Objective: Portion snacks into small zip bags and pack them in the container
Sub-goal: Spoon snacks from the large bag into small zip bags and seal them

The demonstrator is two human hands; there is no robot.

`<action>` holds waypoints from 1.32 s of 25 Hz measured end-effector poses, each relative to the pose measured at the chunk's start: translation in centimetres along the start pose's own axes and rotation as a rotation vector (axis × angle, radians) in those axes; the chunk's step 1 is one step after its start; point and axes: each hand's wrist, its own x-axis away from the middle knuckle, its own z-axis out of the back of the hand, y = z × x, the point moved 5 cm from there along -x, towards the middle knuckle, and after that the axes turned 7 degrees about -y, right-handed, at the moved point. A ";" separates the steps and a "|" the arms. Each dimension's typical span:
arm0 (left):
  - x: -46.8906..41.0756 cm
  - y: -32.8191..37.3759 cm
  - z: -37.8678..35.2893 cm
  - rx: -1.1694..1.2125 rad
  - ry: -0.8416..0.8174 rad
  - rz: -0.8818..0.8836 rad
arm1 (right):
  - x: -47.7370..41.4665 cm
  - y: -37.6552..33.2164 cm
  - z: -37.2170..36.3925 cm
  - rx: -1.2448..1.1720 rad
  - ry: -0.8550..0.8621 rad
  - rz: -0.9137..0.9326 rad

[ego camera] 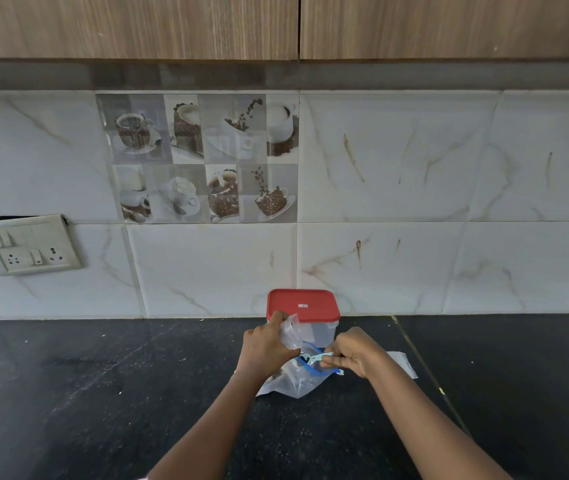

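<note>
Seemingly opening step: left hand grips small clear zip bag, right hand pinches blue-zipped clear snack pouch; pouring next.

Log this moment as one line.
left hand grips small zip bag | right hand pinches large bag at blue zip | red-lidded container closed, behind hands

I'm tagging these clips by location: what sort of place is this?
Most likely a home kitchen: a dark stone countertop, coffee-cup picture tiles in a marble-look backsplash, wooden wall cabinets overhead, and a red-lidded food container by the wall.
</note>
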 end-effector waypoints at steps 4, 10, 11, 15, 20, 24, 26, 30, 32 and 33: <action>0.0 -0.3 -0.4 0.073 -0.008 0.062 | 1.0 -0.1 1.2 -0.017 -0.001 0.011; 0.4 -1.4 -0.7 0.255 0.037 0.158 | 3.1 -0.9 2.9 -0.079 0.001 0.011; 0.5 -1.6 -0.8 0.258 0.031 0.174 | 3.6 -1.3 3.3 -0.101 0.001 0.028; 0.7 -2.1 -1.4 0.310 -0.013 0.226 | 4.9 -3.9 3.2 -0.148 -0.023 0.103; 0.7 -2.1 -2.3 0.446 -0.005 0.259 | 5.5 -6.0 0.0 -0.073 -0.059 0.197; 0.8 -2.4 -2.7 0.499 -0.005 0.281 | 5.2 -6.3 -2.4 0.318 -0.002 0.271; 0.8 -2.6 -2.6 0.516 0.001 0.289 | 5.5 -6.7 -3.4 0.656 0.063 0.412; 0.8 -2.9 -2.3 0.517 0.016 0.312 | 6.7 -6.5 -5.4 0.997 0.034 0.662; 0.8 -3.0 -2.2 0.518 0.019 0.312 | 6.8 -5.9 -5.7 1.141 -0.012 0.722; 0.8 -3.0 -2.2 0.526 0.023 0.309 | 6.9 -5.7 -5.8 1.219 -0.028 0.737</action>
